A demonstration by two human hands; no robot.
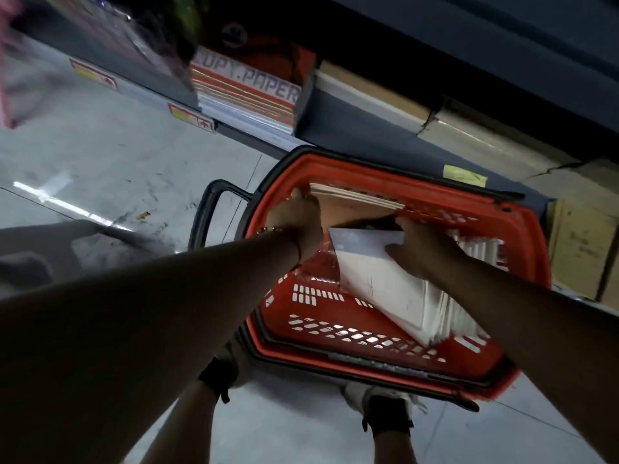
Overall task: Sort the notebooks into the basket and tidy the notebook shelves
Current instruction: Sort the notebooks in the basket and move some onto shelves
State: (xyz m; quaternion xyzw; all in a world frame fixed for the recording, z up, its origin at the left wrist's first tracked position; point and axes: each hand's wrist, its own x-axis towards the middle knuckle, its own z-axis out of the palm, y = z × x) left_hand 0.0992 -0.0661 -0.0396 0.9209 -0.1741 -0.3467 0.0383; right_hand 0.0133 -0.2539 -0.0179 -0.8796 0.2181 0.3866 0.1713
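Both forearms reach into the red basket (pixel 335 316): left hand (pixel 298 217) grips the brown notebooks (pixel 355 202) upright at its far wall, while right hand (pixel 420 247), fingers curled, clamps the white notebook stack (pixel 385 289), seemingly making room.

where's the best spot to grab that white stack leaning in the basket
Probably the raised top edge of the white stack, from above: it leans tilted in the basket, that end stands free near the right hand, and its lower end is wedged in the corner.

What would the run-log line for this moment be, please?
left hand: holds brown notebooks | right hand: holds white notebooks | red basket
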